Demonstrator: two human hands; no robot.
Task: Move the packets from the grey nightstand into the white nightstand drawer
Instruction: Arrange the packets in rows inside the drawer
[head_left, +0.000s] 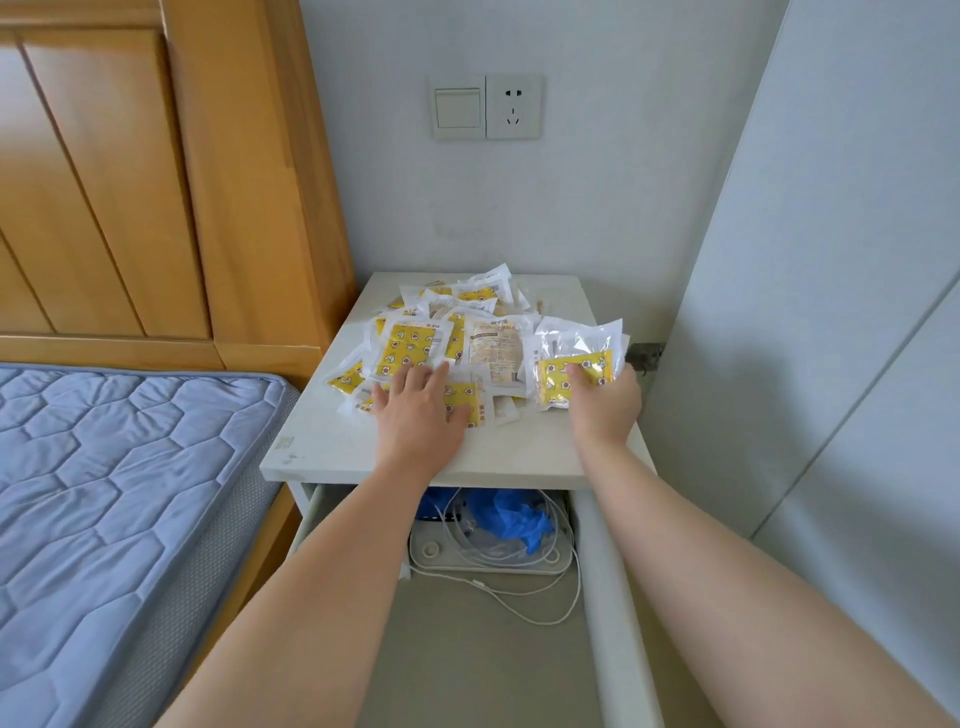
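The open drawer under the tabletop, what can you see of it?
The drawer is white, with smooth rounded side walls and a pale flat floor, pulled well out from under the nightstand top toward the camera. At its back lie crumpled blue plastic, a flat white tray with clear tubing, and a looping white cable. The packets lie on the top; none show inside. Both forearms reach over it.
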